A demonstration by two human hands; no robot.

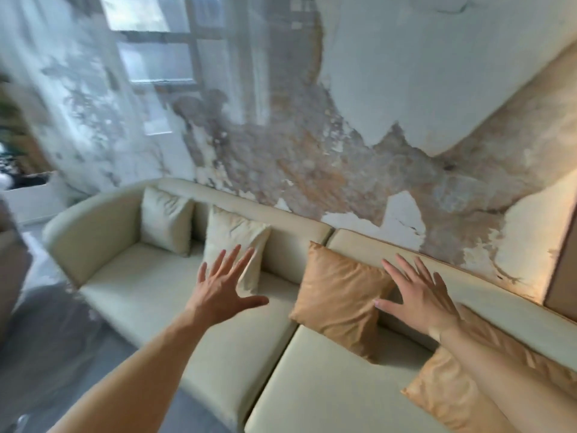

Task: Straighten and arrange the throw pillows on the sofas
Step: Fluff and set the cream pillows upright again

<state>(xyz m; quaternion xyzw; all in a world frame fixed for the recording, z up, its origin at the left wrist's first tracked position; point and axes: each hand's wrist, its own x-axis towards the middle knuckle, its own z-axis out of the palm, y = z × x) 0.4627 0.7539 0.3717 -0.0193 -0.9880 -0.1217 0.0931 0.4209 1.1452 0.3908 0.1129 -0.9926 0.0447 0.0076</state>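
1. A curved armrest [87,232] closes the left end of a long cream sofa [150,295], which runs along a wall of peeling plaster [281,145]; sheer curtains [93,89] hang over a window at the upper left.
2. A cream throw pillow [165,223] stands upright in the sofa's left corner, leaning on the backrest.
3. Just to its right, a second cream pillow [231,235] also stands upright against the backrest, a dark gap between the two.
4. The left hand [223,284] reaches out in front of this second pillow, its fingers [246,257] spread wide apart and straight, thumb stuck out to the right. It grips nothing; whether the fingertips touch the pillow cannot be told.
5. A seam [281,342] divides the left seat cushion from the right one.
6. An orange-tan satin pillow [337,295] stands tilted on one corner at that seam, its back against the backrest of the right section.
7. The right hand [418,295] is held beside this pillow's right edge, over the backrest, fingers [402,270] splayed apart and straight, thumb pointing left close to or touching the pillow. Nothing is held.
8. Another orange-tan pillow [449,392] lies slumped on the right seat cushion, partly hidden under the right forearm [499,370].
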